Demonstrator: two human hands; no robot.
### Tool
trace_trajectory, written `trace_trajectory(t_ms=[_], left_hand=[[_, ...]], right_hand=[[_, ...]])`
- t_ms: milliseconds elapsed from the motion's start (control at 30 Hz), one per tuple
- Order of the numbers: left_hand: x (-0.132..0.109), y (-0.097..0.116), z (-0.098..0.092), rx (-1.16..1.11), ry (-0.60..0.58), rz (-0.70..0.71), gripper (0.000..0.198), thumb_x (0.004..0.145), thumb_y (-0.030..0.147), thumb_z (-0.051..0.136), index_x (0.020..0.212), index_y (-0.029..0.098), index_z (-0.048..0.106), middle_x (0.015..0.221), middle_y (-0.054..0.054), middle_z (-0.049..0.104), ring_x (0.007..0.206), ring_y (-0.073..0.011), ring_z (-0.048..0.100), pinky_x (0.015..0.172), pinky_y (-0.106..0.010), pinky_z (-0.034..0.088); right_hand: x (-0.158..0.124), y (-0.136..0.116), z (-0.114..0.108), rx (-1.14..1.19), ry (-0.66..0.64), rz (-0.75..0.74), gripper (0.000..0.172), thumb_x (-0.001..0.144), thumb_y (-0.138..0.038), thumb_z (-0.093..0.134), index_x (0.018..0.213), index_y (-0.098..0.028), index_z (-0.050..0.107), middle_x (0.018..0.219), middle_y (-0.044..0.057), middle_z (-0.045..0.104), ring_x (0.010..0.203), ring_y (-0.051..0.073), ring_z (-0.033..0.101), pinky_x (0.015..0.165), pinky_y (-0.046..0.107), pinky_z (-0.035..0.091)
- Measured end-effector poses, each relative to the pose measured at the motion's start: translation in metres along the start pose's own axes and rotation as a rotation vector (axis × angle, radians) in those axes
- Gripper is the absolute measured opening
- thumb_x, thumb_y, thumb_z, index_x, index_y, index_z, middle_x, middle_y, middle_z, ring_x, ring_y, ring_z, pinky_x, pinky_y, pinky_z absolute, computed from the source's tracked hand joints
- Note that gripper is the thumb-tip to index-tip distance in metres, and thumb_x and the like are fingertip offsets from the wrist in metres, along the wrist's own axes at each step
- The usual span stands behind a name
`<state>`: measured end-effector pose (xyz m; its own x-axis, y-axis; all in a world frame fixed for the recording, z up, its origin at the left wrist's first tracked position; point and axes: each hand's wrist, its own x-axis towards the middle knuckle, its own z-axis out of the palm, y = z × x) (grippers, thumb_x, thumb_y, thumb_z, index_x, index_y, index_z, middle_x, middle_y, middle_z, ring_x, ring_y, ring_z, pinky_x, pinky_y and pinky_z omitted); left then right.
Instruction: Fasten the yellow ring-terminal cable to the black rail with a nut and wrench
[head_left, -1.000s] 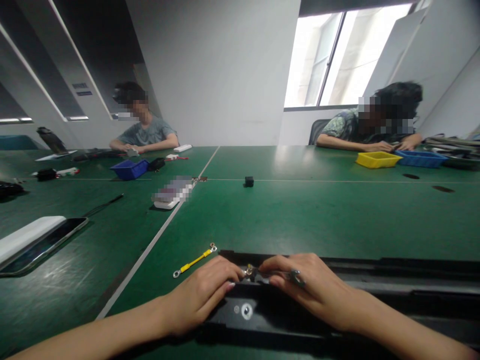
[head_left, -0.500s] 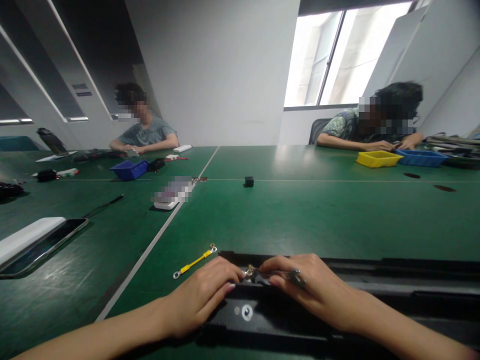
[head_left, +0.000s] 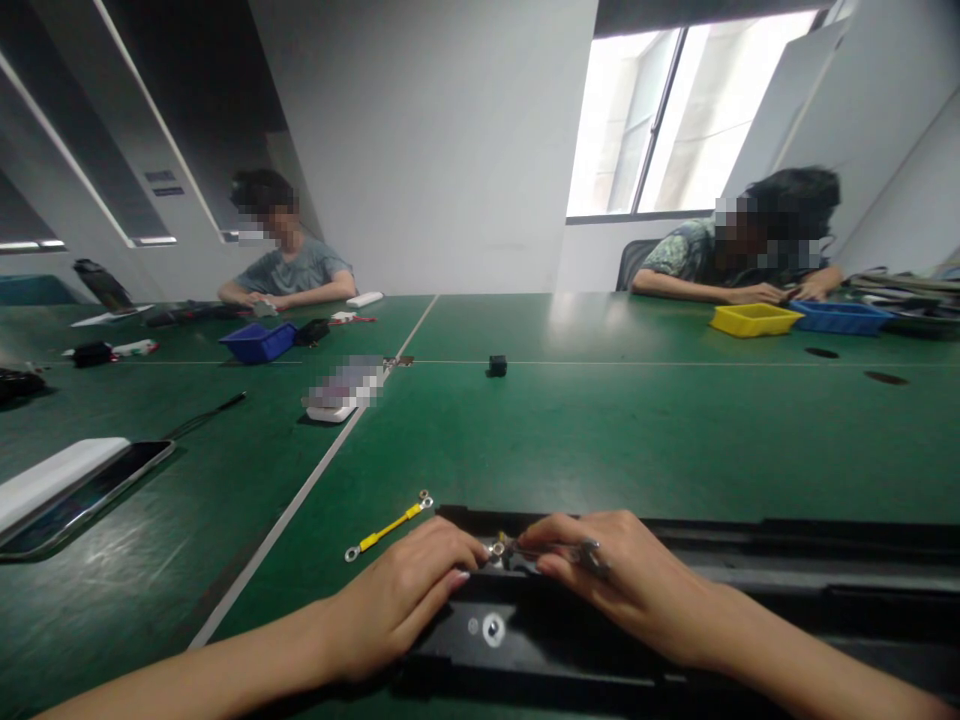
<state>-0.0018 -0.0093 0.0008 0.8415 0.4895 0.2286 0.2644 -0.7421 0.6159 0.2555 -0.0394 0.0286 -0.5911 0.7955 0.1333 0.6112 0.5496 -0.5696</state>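
One small metal ring fitting (head_left: 496, 549) sits at the left end of a long black metal channel (head_left: 555, 650), on its inner side. The left hand (head_left: 420, 572), curled over that same end of the channel, has its fingertips at the fitting; whether they pinch it I cannot tell. The right hand (head_left: 634, 580), above the channel, is closed on one silver wrench (head_left: 595, 558), its thin shaft pointing toward the fitting. One round bolt head (head_left: 493, 629) shows on the channel's near side. Just beyond the channel's left end lies one yellow cable (head_left: 390, 527) with two ring ends. Well beyond the channel are one black cube (head_left: 497, 366), one yellow tray (head_left: 754, 320) and two blue trays (head_left: 259, 342), one far left of it, one far right. Two co-workers (head_left: 292, 268) sit across the green table (head_left: 600, 430) from the channel.
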Motion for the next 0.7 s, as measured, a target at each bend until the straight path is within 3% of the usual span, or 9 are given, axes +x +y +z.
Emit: trace_trajectory(t_ms=[700], left_hand=[[-0.0006,0.0010,-0.0008,0.003,0.009,0.006,0.023,0.099,0.019,0.030,0.108,0.017,0.051,0.111,-0.009,0.058,0.104,-0.0201,0.052,0.095,-0.033,0.041]], right_hand=[[-0.0003,0.0017,0.0009,0.002,0.005,-0.013,0.031,0.097,-0.036,0.038,0.107,-0.017,0.059,0.084,0.006,0.069,0.073,0.017,0.064,0.065,0.026,0.045]])
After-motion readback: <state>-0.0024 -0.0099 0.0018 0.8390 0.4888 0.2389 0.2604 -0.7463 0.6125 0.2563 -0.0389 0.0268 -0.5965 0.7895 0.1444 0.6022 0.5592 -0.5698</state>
